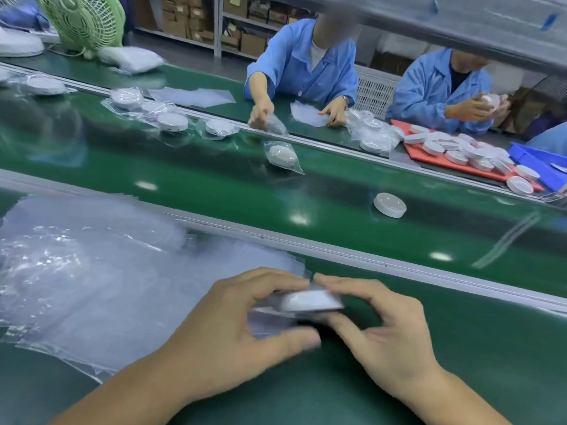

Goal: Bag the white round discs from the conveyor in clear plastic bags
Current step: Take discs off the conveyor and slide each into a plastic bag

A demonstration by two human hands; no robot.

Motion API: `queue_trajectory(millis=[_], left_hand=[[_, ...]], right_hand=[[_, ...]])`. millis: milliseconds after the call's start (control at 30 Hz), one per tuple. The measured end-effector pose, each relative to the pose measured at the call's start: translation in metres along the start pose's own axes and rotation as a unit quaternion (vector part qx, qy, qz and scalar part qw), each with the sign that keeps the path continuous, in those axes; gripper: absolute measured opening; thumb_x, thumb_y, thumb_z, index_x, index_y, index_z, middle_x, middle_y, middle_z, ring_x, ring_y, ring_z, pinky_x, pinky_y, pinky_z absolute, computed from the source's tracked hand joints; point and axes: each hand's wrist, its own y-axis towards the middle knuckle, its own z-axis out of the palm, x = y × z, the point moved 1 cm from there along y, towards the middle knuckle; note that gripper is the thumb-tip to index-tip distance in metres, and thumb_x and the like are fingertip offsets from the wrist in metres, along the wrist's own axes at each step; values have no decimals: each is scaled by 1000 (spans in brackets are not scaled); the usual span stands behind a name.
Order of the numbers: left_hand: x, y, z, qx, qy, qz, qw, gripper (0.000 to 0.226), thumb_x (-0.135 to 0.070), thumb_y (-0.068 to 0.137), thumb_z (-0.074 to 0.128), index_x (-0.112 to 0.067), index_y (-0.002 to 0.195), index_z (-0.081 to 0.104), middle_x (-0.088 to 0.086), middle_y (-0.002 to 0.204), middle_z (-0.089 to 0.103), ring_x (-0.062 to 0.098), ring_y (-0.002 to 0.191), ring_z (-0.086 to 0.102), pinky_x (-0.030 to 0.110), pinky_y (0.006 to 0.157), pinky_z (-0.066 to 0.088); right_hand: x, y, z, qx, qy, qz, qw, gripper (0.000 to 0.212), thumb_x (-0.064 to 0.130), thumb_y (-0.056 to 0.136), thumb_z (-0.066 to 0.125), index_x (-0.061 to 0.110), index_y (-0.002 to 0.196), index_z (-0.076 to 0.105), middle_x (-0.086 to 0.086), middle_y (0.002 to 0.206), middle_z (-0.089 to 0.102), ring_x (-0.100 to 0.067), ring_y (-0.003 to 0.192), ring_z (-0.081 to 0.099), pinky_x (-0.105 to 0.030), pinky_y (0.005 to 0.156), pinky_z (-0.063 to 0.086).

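A white round disc (pixel 311 300) sits between my two hands, low over the near green bench, partly inside a clear plastic bag (pixel 270 317). My left hand (pixel 233 326) pinches the bag and disc from the left. My right hand (pixel 383 326) holds the disc from the right with thumb and fingers. The motion blurs the disc and bag. A bare white disc (pixel 389 205) lies alone on the green conveyor belt (pixel 214 185). Bagged discs (pixel 282 154) ride the belt farther left.
A heap of clear bags (pixel 86 265) covers the bench left of my hands. Across the belt two people in blue coats handle discs. A red tray (pixel 435 161) piled with loose discs and a blue bin (pixel 543 167) stand at the far right. A green fan (pixel 82 23) stands at the back left.
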Motion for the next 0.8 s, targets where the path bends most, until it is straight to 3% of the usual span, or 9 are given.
queue_trajectory(millis=[133, 200, 267, 333, 433, 533, 600, 733, 800], left_hand=[[-1, -3, 6, -39, -39, 13, 998, 56, -39, 76, 83, -58, 122, 57, -32, 114, 65, -6, 101, 65, 9, 72, 53], [-6, -1, 11, -86, -29, 53, 994, 46, -34, 82, 71, -55, 121, 58, -30, 114, 67, -5, 104, 65, 6, 78, 48], [-9, 3, 15, -130, -54, 59, 988, 35, -26, 84, 73, -48, 110, 66, -23, 111, 69, 0, 102, 66, 6, 77, 47], [-10, 6, 16, -165, -93, 37, 981, 23, -24, 85, 75, -42, 99, 71, -18, 106, 70, 4, 99, 68, 8, 76, 48], [-8, 8, 14, -186, -97, 11, 978, 9, -35, 89, 68, -39, 97, 71, -19, 110, 66, 3, 107, 64, 8, 83, 46], [-3, 7, 9, -132, -11, 7, 991, 28, -52, 97, 49, -41, 120, 60, -25, 127, 51, -1, 123, 52, 11, 97, 40], [3, 5, 1, -107, 165, 49, 979, 33, -51, 100, 41, -38, 126, 57, -24, 128, 49, 2, 121, 49, 20, 98, 41], [16, 3, -11, -23, 339, 84, 937, 30, -54, 92, 48, -39, 99, 73, -28, 106, 64, 10, 106, 56, 35, 85, 51], [19, 2, -7, 33, 353, 80, 931, 33, -64, 86, 50, -45, 92, 76, -32, 103, 67, 7, 101, 60, 32, 82, 54]], right_hand=[[11, 2, 9, -67, 173, 143, 972, 22, 51, 76, 86, 38, 92, 82, 10, 119, 76, -15, 116, 71, -28, 97, 55], [14, 6, 12, -7, 194, 175, 965, 27, 58, 76, 84, 39, 95, 83, 11, 142, 64, -14, 137, 56, -30, 107, 49], [18, 8, 17, 55, 239, 207, 947, 40, 59, 74, 85, 40, 109, 80, 9, 143, 63, -12, 136, 56, -29, 103, 51], [22, 11, 21, 70, 242, 211, 944, 38, 55, 80, 82, 40, 114, 78, 4, 116, 76, -9, 99, 72, -23, 79, 57], [20, 23, 16, 36, 176, 223, 958, 9, 46, 85, 75, 41, 92, 79, 8, 75, 75, -3, 49, 57, -17, 46, 46], [-1, 48, 8, 61, 124, 248, 959, 16, 39, 93, 74, 32, 79, 73, 11, 60, 67, -1, 45, 54, -16, 44, 43], [-26, 74, 8, 46, 59, 263, 962, 25, 36, 99, 66, 24, 77, 67, 10, 58, 65, -3, 46, 55, -15, 47, 44], [-101, 150, 10, -61, 10, 339, 939, 32, 31, 108, 48, 16, 83, 60, 2, 59, 68, -16, 51, 59, -29, 52, 46], [-136, 185, 5, -121, 14, 397, 910, 28, 29, 108, 47, 12, 99, 68, -8, 90, 77, -16, 55, 59, -29, 57, 48]])
